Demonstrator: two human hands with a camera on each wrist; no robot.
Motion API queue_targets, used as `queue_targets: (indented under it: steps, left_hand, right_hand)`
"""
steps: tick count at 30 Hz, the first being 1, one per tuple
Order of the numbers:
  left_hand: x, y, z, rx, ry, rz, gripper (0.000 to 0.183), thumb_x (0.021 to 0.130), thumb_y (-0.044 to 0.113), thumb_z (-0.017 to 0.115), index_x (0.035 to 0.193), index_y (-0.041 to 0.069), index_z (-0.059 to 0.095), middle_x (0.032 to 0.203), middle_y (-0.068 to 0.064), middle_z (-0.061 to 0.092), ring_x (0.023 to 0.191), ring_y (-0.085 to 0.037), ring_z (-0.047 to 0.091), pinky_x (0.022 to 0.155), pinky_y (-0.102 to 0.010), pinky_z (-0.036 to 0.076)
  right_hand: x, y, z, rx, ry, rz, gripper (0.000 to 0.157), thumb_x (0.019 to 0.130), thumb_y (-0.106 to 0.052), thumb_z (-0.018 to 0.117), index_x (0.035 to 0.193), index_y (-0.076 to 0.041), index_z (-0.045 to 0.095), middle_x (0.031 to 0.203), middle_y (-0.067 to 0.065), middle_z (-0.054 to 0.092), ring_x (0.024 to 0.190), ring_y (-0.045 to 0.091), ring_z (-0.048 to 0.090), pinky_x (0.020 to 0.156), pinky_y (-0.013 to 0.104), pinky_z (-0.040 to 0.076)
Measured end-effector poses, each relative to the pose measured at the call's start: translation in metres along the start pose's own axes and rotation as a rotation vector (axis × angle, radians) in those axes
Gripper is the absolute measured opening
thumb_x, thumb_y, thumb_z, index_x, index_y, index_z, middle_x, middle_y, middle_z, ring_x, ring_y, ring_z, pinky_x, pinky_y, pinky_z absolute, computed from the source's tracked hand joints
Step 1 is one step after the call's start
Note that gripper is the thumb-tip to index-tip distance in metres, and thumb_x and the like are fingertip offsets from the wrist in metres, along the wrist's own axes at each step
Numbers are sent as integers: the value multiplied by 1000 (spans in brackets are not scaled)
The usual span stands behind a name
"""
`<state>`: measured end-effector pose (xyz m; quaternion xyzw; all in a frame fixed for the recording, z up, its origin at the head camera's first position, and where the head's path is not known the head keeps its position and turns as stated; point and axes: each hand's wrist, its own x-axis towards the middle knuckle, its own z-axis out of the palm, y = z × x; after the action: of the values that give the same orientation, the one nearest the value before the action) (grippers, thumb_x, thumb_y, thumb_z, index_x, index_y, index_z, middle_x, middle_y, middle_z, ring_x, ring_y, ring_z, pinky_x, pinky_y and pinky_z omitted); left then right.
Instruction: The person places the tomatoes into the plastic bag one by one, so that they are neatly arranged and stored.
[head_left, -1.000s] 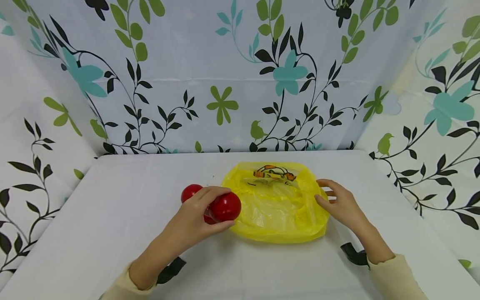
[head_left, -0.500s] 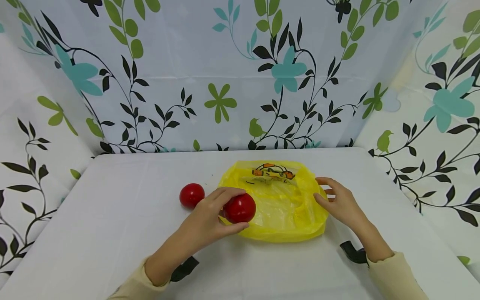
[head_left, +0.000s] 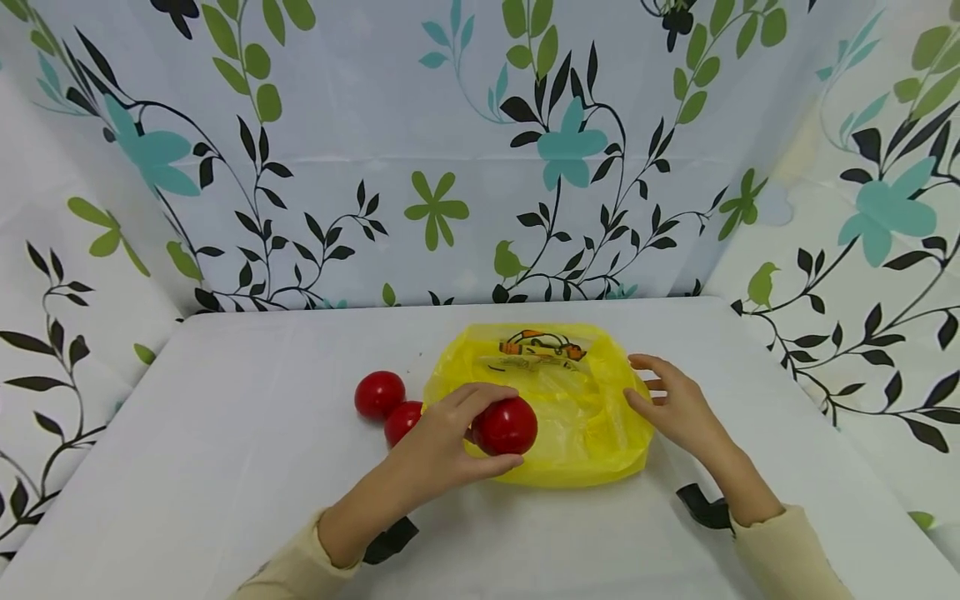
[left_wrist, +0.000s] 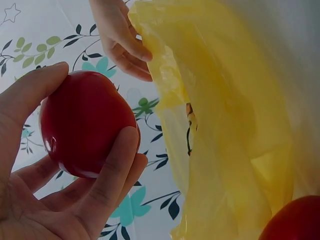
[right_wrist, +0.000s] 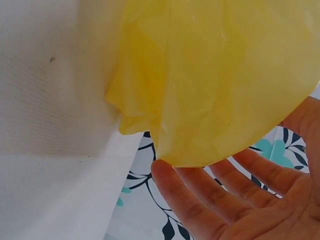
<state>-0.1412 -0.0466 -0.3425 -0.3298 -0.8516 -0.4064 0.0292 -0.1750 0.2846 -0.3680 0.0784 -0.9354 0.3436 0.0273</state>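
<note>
My left hand [head_left: 450,429] grips a glossy red tomato [head_left: 506,426] between thumb and fingers, over the left part of a yellow plastic bag [head_left: 577,417]. The left wrist view shows that tomato [left_wrist: 87,125] whole, with the bag [left_wrist: 225,125] to its right. On the table left of the bag, two more tomatoes sit close together: one farther back [head_left: 379,395], one nearer [head_left: 402,421] and partly hidden by the left hand. My right hand [head_left: 675,408] is at the bag's right edge, its fingers spread loosely. In the right wrist view, fingertips [right_wrist: 162,167] touch the bag's rim.
A white cloth [head_left: 247,450] covers the table. Patterned fabric with leaves and flowers [head_left: 337,167] hangs behind and at both sides. Black straps [head_left: 703,506] show near the wrists.
My left hand has moved right with its tomato, from beside the other tomatoes to over the bag. The nearer tomato on the table has come into sight. The right hand stays at the bag.
</note>
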Motion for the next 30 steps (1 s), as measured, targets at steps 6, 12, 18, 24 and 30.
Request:
queue_targets:
  steps: [6, 12, 18, 24, 30]
  left_hand:
    - [6, 1, 10, 30, -19, 8, 62, 80, 33, 82, 133, 18, 54, 133, -1, 55, 119, -16, 55, 88, -31, 56]
    - [13, 4, 20, 46, -65, -8, 62, 81, 34, 80, 135, 19, 52, 135, 0, 53, 119, -17, 55, 89, -31, 55]
    - [18, 7, 31, 45, -74, 15, 61, 82, 31, 80, 134, 18, 52, 135, -2, 53, 118, -18, 56, 89, -31, 55]
    - [24, 10, 42, 39, -107, 14, 62, 83, 32, 79, 136, 19, 50, 138, -1, 51, 119, -19, 56, 90, -27, 54]
    - [26, 11, 50, 48, -112, 38, 62, 83, 33, 79, 136, 17, 50, 137, -2, 51, 117, -20, 57, 90, -26, 54]
  right_hand:
    - [-1, 2, 0, -4, 18, -17, 53, 96, -19, 62, 142, -1, 42, 141, 25, 45, 114, 45, 56, 89, 55, 53]
    - [0, 3, -1, 6, 26, -27, 52, 96, -19, 62, 141, 0, 43, 139, 25, 47, 114, 43, 55, 90, 55, 52]
    - [-1, 3, 0, 15, 24, -24, 53, 96, -19, 62, 142, -1, 43, 139, 24, 48, 114, 42, 55, 90, 55, 53]
    - [-1, 4, 0, 20, 28, -28, 53, 96, -19, 63, 141, -2, 43, 138, 24, 49, 113, 42, 56, 90, 54, 53]
    - [-2, 4, 0, 26, 25, -29, 53, 96, -19, 63, 142, -2, 42, 137, 25, 49, 112, 42, 57, 89, 53, 54]
